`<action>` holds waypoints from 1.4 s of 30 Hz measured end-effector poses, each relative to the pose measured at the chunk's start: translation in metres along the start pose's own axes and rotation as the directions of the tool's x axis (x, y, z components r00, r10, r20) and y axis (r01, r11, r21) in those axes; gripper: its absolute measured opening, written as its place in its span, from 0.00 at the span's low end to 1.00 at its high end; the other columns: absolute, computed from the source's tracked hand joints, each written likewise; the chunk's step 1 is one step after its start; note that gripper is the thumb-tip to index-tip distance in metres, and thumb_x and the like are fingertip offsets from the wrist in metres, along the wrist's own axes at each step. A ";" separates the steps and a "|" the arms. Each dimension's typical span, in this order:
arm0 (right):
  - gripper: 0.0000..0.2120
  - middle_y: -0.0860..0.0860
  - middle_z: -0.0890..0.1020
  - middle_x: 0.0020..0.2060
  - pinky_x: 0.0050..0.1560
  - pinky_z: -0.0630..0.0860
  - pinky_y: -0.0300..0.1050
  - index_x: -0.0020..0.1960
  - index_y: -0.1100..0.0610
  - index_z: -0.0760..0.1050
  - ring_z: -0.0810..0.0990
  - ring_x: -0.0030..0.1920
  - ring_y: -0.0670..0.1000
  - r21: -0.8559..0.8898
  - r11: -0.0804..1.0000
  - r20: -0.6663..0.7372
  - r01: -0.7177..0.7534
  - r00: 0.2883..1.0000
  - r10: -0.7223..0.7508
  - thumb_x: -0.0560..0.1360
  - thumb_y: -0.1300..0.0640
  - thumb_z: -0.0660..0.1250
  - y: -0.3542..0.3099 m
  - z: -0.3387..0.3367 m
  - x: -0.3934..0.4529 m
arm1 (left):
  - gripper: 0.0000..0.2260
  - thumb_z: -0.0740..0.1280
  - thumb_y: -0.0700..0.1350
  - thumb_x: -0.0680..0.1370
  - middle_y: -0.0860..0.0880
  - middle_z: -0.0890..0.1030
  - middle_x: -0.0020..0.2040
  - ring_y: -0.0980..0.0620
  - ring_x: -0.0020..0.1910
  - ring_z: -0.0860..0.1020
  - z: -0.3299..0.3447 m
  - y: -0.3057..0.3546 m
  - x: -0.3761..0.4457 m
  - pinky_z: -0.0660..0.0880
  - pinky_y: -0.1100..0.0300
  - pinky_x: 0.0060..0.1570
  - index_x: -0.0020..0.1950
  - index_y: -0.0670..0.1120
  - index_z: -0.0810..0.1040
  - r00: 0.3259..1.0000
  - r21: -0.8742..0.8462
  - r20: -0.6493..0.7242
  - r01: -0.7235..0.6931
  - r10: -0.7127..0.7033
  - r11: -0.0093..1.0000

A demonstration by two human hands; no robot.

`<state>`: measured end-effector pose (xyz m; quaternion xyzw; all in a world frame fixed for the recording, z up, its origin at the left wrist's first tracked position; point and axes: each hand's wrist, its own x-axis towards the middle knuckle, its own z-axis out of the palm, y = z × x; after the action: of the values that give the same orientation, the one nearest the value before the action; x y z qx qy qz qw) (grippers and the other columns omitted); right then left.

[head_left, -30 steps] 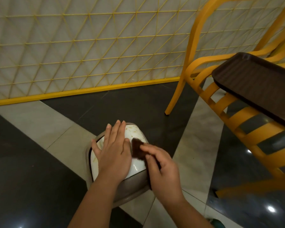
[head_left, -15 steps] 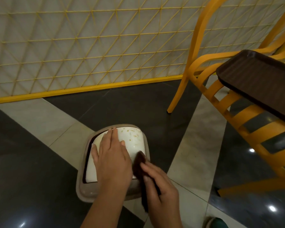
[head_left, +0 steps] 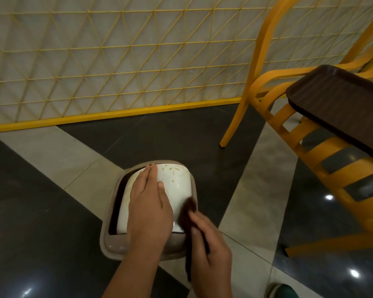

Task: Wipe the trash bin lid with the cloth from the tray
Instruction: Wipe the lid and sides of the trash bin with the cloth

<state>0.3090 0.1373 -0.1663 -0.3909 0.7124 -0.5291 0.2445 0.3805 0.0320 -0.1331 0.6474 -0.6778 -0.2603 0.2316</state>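
- The trash bin lid (head_left: 177, 186) sits at 6 o'clock on the floor (head_left: 41, 211); the left hand (head_left: 148, 209) lies flat on it, fingers straight.
- The right hand (head_left: 209, 250) pinches the dark cloth (head_left: 188, 214) at the lid's 4 o'clock edge.
- The brown tray (head_left: 342, 106) rests on the yellow chair (head_left: 310, 147) at 2 o'clock.

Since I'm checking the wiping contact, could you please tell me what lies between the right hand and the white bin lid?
In the head view, the dark cloth lies between the right hand and the white lid.

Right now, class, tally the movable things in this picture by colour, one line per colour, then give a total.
Brown: 2, the cloth and the tray
Yellow: 1, the chair
White with a grey-brown rim: 1, the trash bin lid
Total: 4
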 end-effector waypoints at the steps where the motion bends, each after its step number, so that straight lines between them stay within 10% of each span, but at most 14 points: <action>1: 0.24 0.32 0.77 0.60 0.64 0.67 0.29 0.59 0.34 0.74 0.72 0.63 0.34 -0.007 0.999 0.033 0.049 0.998 -0.049 0.78 0.63 0.63 -0.005 0.002 0.016 | 0.22 0.51 0.50 0.81 0.52 0.61 0.75 0.54 0.72 0.60 0.000 -0.001 0.000 0.60 0.55 0.71 0.76 0.52 0.57 1.000 -0.005 0.003 -0.004 0.004 1.000; 8: 0.16 0.37 0.78 0.58 0.64 0.74 0.44 0.63 0.40 0.74 0.76 0.60 0.40 0.164 0.930 0.112 -0.330 0.943 0.315 0.81 0.56 0.58 -0.003 0.014 0.069 | 0.23 0.50 0.51 0.81 0.51 0.61 0.75 0.52 0.72 0.61 0.001 0.000 0.002 0.61 0.53 0.71 0.76 0.52 0.55 1.000 0.040 0.021 0.015 -0.016 0.999; 16: 0.25 0.30 0.75 0.61 0.64 0.65 0.28 0.59 0.33 0.73 0.70 0.64 0.32 0.036 0.999 0.032 -0.006 0.999 0.005 0.78 0.64 0.62 -0.007 0.009 0.016 | 0.22 0.52 0.49 0.81 0.54 0.61 0.75 0.55 0.72 0.60 0.001 -0.001 0.003 0.60 0.57 0.71 0.76 0.52 0.58 0.999 0.021 0.018 -0.031 0.030 0.999; 24: 0.16 0.35 0.74 0.59 0.49 0.72 0.26 0.64 0.37 0.69 0.73 0.57 0.35 0.217 0.895 0.107 -0.390 0.921 0.375 0.82 0.54 0.56 -0.006 0.014 0.052 | 0.23 0.50 0.50 0.81 0.52 0.60 0.75 0.52 0.72 0.60 0.003 0.001 0.003 0.61 0.55 0.71 0.76 0.53 0.54 1.000 0.109 0.024 -0.002 0.000 0.994; 29: 0.18 0.29 0.77 0.58 0.66 0.73 0.50 0.57 0.34 0.77 0.75 0.62 0.37 0.231 0.925 -0.050 -0.302 0.946 0.321 0.78 0.58 0.63 -0.003 0.018 -0.034 | 0.22 0.50 0.49 0.82 0.53 0.60 0.75 0.53 0.72 0.60 0.001 0.004 0.002 0.61 0.57 0.69 0.76 0.53 0.55 1.000 0.085 0.016 0.006 -0.007 0.996; 36: 0.19 0.33 0.73 0.62 0.61 0.65 0.23 0.62 0.37 0.71 0.69 0.64 0.31 0.145 0.979 0.107 -0.141 0.986 0.126 0.81 0.60 0.56 -0.024 0.017 0.060 | 0.21 0.52 0.48 0.81 0.53 0.61 0.74 0.55 0.72 0.60 0.000 0.001 0.003 0.60 0.57 0.71 0.76 0.52 0.58 0.999 0.050 0.020 -0.028 0.027 0.998; 39: 0.17 0.35 0.76 0.60 0.58 0.70 0.27 0.63 0.38 0.72 0.73 0.61 0.35 0.184 0.949 0.102 -0.256 0.965 0.241 0.82 0.57 0.57 -0.014 0.016 0.066 | 0.21 0.51 0.49 0.81 0.53 0.61 0.74 0.55 0.72 0.61 -0.001 0.002 0.002 0.60 0.56 0.70 0.75 0.52 0.57 1.000 0.043 0.017 -0.016 0.015 0.999; 42: 0.20 0.31 0.74 0.62 0.65 0.68 0.33 0.62 0.34 0.72 0.70 0.63 0.31 0.032 0.997 0.044 -0.073 0.996 0.072 0.80 0.58 0.59 0.008 0.010 0.012 | 0.21 0.51 0.49 0.81 0.53 0.62 0.74 0.54 0.72 0.61 -0.003 0.002 0.003 0.60 0.56 0.70 0.75 0.53 0.58 1.000 0.026 0.013 -0.005 0.005 1.000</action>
<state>0.3070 0.1226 -0.1763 -0.3719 0.7116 -0.5234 0.2853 0.3805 0.0292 -0.1298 0.6471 -0.6842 -0.2550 0.2192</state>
